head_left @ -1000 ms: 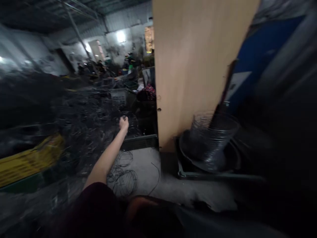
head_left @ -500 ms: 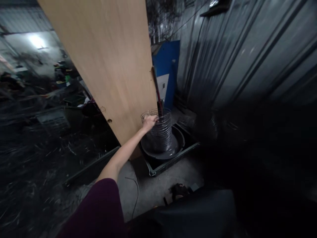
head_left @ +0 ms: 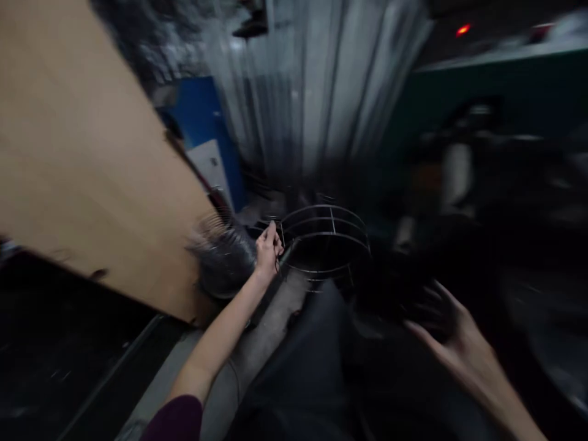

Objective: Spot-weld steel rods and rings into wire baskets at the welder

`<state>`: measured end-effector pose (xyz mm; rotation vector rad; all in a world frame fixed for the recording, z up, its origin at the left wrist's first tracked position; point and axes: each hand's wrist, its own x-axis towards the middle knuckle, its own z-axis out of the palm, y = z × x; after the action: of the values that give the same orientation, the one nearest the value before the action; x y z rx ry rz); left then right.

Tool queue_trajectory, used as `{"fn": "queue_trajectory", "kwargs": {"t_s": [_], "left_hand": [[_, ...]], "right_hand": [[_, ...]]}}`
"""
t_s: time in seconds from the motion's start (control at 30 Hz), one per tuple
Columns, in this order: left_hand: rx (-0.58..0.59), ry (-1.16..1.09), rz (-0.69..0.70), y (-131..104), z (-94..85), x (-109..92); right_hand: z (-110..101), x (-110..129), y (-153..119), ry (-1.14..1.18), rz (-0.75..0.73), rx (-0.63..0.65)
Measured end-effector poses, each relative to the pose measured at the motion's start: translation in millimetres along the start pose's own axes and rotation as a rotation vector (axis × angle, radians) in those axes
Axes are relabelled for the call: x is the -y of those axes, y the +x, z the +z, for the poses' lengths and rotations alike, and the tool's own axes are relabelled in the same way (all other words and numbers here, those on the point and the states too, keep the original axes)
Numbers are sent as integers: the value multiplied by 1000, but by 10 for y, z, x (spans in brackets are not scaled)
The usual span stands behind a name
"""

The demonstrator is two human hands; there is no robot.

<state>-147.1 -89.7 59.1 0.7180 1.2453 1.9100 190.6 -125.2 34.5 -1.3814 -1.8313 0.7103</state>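
Note:
My left hand (head_left: 269, 248) is closed in a pinch on the near-left rim of a round wire frame (head_left: 333, 234), made of thin metal rings joined by short upright wires. The frame hangs in front of me, over a dark patch, its lower rings partly lost in shadow. At the lower right is my right hand (head_left: 459, 343), thumb and forefinger apart, with nothing I can make out between them; the other fingers fade into the dark. To the left of my left hand stands a blurred stack of wire rings (head_left: 225, 245).
A tall wooden board (head_left: 101, 153) leans at the left. Behind it are a blue panel (head_left: 199, 116) and a corrugated metal wall (head_left: 294, 86). A dark green machine or bench (head_left: 519, 92) with a red light fills the right. Grey floor (head_left: 280, 312) shows below.
The view has swung right. My left hand has moved from the ring stack to the right, with a round wire frame now in it. My right hand has come into view.

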Motion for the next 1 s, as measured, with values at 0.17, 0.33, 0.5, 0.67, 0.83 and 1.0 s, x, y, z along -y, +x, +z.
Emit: {"fn": "queue_trajectory", "kwargs": {"t_s": [0.17, 0.33, 0.5, 0.67, 0.83, 1.0], "left_hand": [[195, 2, -295, -721, 690, 1065], [512, 557, -221, -1011, 627, 1647], [729, 696, -133, -1137, 542, 1734], [708, 738, -186, -1121, 687, 1695], [742, 769, -161, -1011, 817, 1629], [713, 797, -170, -943, 778, 1556]], "right_hand": [[-280, -345, -56, 51, 92, 56], [-355, -752, -614, -21, 227, 99], [-712, -1096, -611, -3, 244, 227], [-1536, -2004, -243, -657, 798, 20], [-1807, -2689, -363, -744, 968, 199], [-1748, -2772, -527, -760, 907, 188]]}}
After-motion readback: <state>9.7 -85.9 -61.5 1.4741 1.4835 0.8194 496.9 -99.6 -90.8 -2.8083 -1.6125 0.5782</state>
